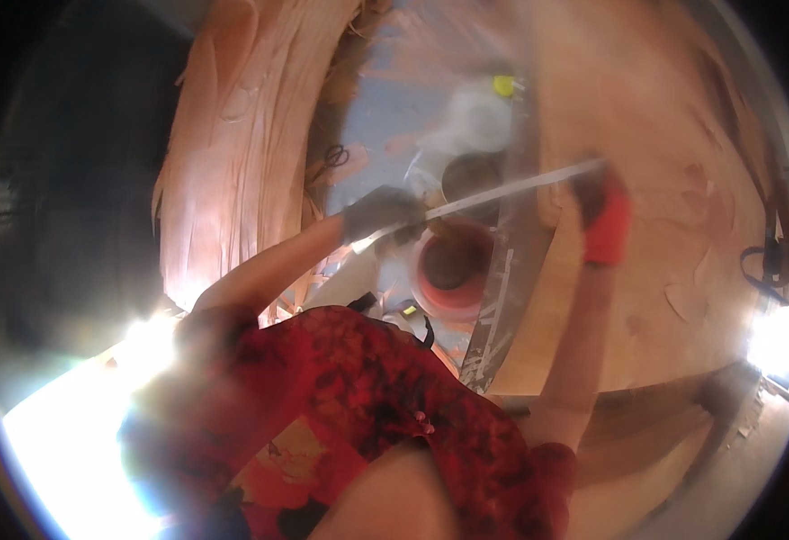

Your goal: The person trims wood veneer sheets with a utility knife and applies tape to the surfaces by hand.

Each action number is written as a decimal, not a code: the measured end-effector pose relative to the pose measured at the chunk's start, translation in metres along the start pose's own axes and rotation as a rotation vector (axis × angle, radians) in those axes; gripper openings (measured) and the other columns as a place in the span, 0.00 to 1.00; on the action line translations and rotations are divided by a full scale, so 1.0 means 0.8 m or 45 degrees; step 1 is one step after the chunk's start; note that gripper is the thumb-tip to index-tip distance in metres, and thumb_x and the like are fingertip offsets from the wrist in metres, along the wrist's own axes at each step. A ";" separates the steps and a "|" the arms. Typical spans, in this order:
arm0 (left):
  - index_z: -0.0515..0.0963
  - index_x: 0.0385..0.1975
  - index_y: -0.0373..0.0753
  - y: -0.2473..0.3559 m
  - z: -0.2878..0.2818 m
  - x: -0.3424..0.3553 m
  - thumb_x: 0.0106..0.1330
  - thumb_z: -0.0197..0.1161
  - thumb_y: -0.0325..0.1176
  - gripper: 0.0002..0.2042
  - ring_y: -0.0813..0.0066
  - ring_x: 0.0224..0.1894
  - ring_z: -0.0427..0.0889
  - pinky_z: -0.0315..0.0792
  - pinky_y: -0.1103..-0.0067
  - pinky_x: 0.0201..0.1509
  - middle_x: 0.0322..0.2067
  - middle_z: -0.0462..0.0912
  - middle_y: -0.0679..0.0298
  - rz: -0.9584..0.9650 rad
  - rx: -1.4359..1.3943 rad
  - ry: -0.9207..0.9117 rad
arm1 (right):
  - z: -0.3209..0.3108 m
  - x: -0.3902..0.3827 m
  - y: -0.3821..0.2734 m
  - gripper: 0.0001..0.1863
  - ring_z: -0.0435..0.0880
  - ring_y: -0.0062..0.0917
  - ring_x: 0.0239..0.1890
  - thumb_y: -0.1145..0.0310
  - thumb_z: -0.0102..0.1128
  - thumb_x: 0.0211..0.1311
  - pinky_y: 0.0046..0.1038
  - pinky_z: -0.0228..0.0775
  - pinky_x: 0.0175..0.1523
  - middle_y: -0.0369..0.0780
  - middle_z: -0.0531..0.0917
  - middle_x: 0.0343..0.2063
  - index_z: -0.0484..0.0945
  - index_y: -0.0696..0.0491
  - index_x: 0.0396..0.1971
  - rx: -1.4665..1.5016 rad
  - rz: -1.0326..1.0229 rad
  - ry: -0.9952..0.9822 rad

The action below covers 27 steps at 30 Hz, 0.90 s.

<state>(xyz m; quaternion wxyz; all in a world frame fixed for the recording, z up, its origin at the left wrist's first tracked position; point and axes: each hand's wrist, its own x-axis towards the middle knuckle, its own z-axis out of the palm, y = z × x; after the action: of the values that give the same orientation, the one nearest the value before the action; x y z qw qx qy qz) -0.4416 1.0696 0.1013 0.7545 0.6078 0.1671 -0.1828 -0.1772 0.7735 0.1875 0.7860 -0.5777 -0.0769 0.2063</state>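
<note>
A long, thin pale strip (511, 187) runs diagonally across the middle of the view. My left hand (384, 212), in a dark glove, is closed on its lower left part. My right hand (601, 205), in a red and dark glove blurred by motion, is closed at its upper right end. The strip passes over a pink bucket (435, 301) with dark contents and a dark round container (471, 171) behind it. Beside my right hand lie broad sheets of thin pale wood (664, 234).
A tall stack of wood veneer (224, 162) stands at the left. A grey surface (381, 103) between the wood piles holds a yellow object (503, 85), scraps and a small black looped item (336, 155). A long dark edged board (493, 333) borders the sheets on the right.
</note>
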 end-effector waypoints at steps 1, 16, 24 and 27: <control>0.83 0.36 0.32 -0.003 -0.003 0.041 0.70 0.65 0.33 0.09 0.77 0.24 0.83 0.77 0.79 0.28 0.27 0.86 0.61 -0.049 0.038 -0.028 | -0.036 0.029 -0.024 0.19 0.85 0.27 0.47 0.65 0.55 0.74 0.30 0.77 0.56 0.41 0.85 0.47 0.78 0.62 0.57 0.096 -0.037 0.130; 0.85 0.40 0.29 -0.186 -0.047 0.349 0.53 0.72 0.49 0.26 0.57 0.38 0.89 0.80 0.66 0.43 0.33 0.88 0.47 -0.181 1.045 -0.082 | 0.079 -0.065 0.363 0.35 0.58 0.46 0.74 0.69 0.57 0.61 0.55 0.52 0.73 0.40 0.65 0.72 0.66 0.48 0.70 -2.066 0.276 -0.233; 0.77 0.47 0.40 -0.156 -0.051 0.295 0.60 0.61 0.53 0.24 0.52 0.49 0.81 0.71 0.62 0.58 0.43 0.81 0.47 -0.114 1.049 0.084 | 0.088 -0.035 0.354 0.34 0.56 0.43 0.75 0.58 0.50 0.66 0.55 0.51 0.73 0.34 0.63 0.74 0.62 0.40 0.74 -2.708 0.423 -0.492; 0.87 0.30 0.43 -0.141 -0.129 0.213 0.59 0.62 0.42 0.12 0.58 0.33 0.88 0.79 0.65 0.43 0.28 0.87 0.52 -0.412 1.010 -0.212 | 0.063 -0.040 0.378 0.33 0.59 0.42 0.75 0.60 0.48 0.67 0.54 0.51 0.73 0.34 0.64 0.74 0.62 0.41 0.74 -2.613 0.347 -0.433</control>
<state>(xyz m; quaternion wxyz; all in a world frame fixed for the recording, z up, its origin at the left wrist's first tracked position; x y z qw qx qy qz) -0.3496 1.1360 -0.0971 0.4350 0.7999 0.1154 -0.3971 -0.2953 0.8796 -0.0766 -0.1323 -0.9341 -0.2587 0.2073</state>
